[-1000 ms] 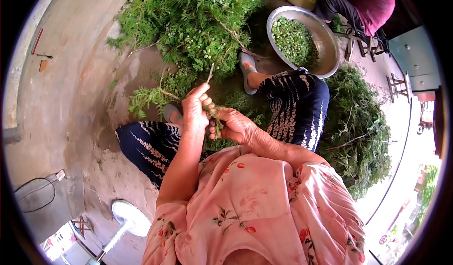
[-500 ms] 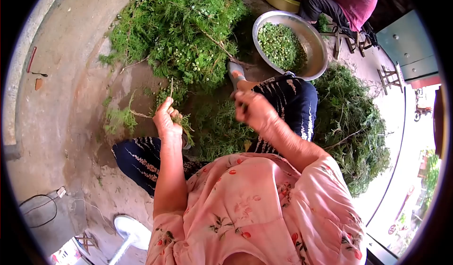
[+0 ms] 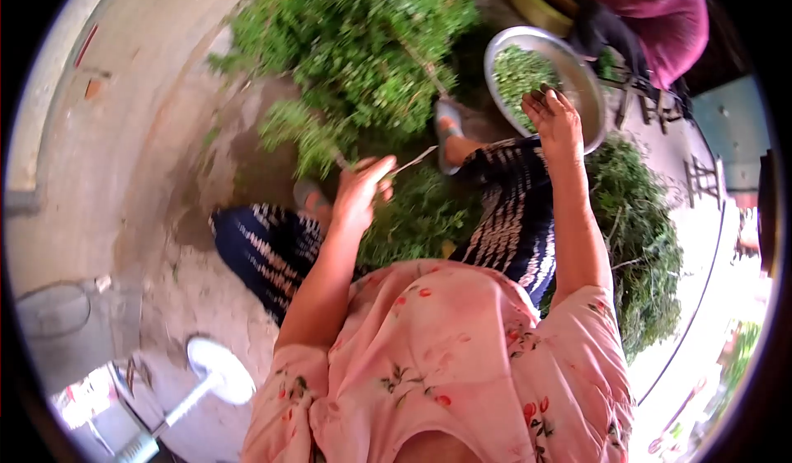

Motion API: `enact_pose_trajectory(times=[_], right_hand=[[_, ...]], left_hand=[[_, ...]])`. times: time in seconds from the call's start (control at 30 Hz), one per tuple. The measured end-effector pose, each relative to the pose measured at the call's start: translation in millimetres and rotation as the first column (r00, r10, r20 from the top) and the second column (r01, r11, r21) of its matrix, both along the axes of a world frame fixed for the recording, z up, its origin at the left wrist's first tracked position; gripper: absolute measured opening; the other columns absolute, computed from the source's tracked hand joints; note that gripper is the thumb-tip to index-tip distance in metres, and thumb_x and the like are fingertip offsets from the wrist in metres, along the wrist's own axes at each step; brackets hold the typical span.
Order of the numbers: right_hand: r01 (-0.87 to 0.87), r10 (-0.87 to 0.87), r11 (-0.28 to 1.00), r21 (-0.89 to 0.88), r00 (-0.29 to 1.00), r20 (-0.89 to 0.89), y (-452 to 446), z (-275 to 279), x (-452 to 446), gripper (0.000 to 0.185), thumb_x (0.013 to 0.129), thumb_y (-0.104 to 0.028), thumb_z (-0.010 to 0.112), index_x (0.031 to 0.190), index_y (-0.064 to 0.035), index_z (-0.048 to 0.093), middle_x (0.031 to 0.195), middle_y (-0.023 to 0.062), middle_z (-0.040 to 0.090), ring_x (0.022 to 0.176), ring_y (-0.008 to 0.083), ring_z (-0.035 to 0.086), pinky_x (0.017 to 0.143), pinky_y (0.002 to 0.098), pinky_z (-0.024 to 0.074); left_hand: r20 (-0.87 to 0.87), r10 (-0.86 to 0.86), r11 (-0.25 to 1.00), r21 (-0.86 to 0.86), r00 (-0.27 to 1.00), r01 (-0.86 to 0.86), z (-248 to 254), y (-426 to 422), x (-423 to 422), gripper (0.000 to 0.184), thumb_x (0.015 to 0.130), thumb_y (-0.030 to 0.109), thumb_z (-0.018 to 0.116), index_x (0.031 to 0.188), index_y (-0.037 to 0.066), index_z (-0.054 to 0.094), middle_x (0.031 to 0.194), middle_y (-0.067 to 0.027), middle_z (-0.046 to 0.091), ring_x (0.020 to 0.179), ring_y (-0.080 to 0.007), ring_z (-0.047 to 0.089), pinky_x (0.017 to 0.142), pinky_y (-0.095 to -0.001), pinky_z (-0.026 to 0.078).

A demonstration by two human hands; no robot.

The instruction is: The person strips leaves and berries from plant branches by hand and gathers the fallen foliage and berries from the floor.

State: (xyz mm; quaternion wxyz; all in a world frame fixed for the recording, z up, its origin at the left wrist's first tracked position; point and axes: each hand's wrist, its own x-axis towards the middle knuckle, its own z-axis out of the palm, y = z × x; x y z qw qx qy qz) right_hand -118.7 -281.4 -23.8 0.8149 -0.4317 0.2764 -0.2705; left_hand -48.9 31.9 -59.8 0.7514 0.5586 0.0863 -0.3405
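My left hand is closed around a leafy evergreen branch. Its feathery foliage sticks out on the far left side, while the bare stem end points right. Over the near part of a metal basin is my right hand, its fingers apart and slightly bent, with nothing visible in them. Small green cones or berries fill part of that basin. Ahead of my feet lies a large heap of green branches.
Between my legs are loose sprigs, and a second branch pile lies to my right. A person in a magenta top sits beyond the basin near a yellow tub. A white fan stands at lower left.
My right hand has moved right, from between my knees to over the basin, and its fingers have opened. My left hand has shifted right, still holding a branch. The view has shifted.
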Motion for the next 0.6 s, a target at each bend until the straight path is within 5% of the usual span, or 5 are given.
enact_pose_trajectory(times=[0.27, 0.43, 0.47, 0.57, 0.6], right_hand=[[-0.383, 0.286, 0.154, -0.911, 0.899, -0.33, 156, -17, 13, 0.031, 0.073, -0.026, 0.07, 0.086, 0.0, 0.059, 0.075, 0.0157, 0.058, 0.077, 0.0299, 0.058, 0.066, 0.0335, 0.0464], [-0.572, 0.337, 0.415, -0.707, 0.819, -0.465, 195, -56, 7, 0.024, 0.076, -0.023, 0.065, 0.09, -0.0046, 0.063, 0.084, 0.0118, 0.061, 0.078, 0.0309, 0.058, 0.067, 0.0374, 0.0472], [-0.38, 0.276, -0.189, -0.905, 0.864, -0.421, 188, -54, 7, 0.019, 0.075, -0.02, 0.064, 0.087, -0.0057, 0.063, 0.082, 0.0112, 0.059, 0.076, 0.0291, 0.057, 0.063, 0.0377, 0.0463], [-0.383, 0.259, -0.164, -0.909, 0.872, -0.415, 183, -60, 2, 0.015, 0.076, -0.016, 0.062, 0.086, -0.0041, 0.062, 0.08, 0.0131, 0.059, 0.073, 0.0279, 0.058, 0.062, 0.0357, 0.0458], [-0.515, 0.246, 0.194, -0.835, 0.849, -0.467, 184, -62, 0, 0.013, 0.078, -0.013, 0.06, 0.085, -0.0028, 0.061, 0.078, 0.0137, 0.059, 0.071, 0.0288, 0.058, 0.061, 0.0347, 0.0454]], left_hand=[[0.095, -0.3, 0.934, 0.231, 0.949, 0.272, -7, -3, 3, 0.018, 0.082, 0.014, 0.06, 0.081, -0.003, 0.059, 0.072, -0.0072, 0.059, 0.052, -0.0113, 0.05, 0.039, -0.0261, 0.04], [0.602, -0.644, 0.712, 0.697, 0.471, 0.083, -99, -1, -8, 0.015, 0.082, 0.014, 0.051, 0.088, 0.005, 0.062, 0.075, -0.0125, 0.063, 0.067, -0.0254, 0.06, 0.058, -0.035, 0.048], [0.488, -0.702, 0.625, 0.771, 0.518, 0.121, -93, -3, -11, 0.023, 0.076, 0.017, 0.051, 0.087, 0.0, 0.061, 0.088, -0.0223, 0.061, 0.088, -0.0394, 0.057, 0.07, -0.0409, 0.047], [0.226, -0.835, 0.419, 0.851, 0.502, 0.315, -72, -5, -16, 0.027, 0.076, 0.02, 0.054, 0.095, 0.002, 0.061, 0.09, -0.0226, 0.06, 0.087, -0.039, 0.057, 0.07, -0.0411, 0.047], [0.294, -0.779, 0.544, 0.756, 0.554, 0.364, -66, -3, -19, 0.03, 0.075, 0.022, 0.057, 0.098, 0.003, 0.061, 0.085, -0.0218, 0.061, 0.08, -0.0366, 0.059, 0.066, -0.04, 0.048]])
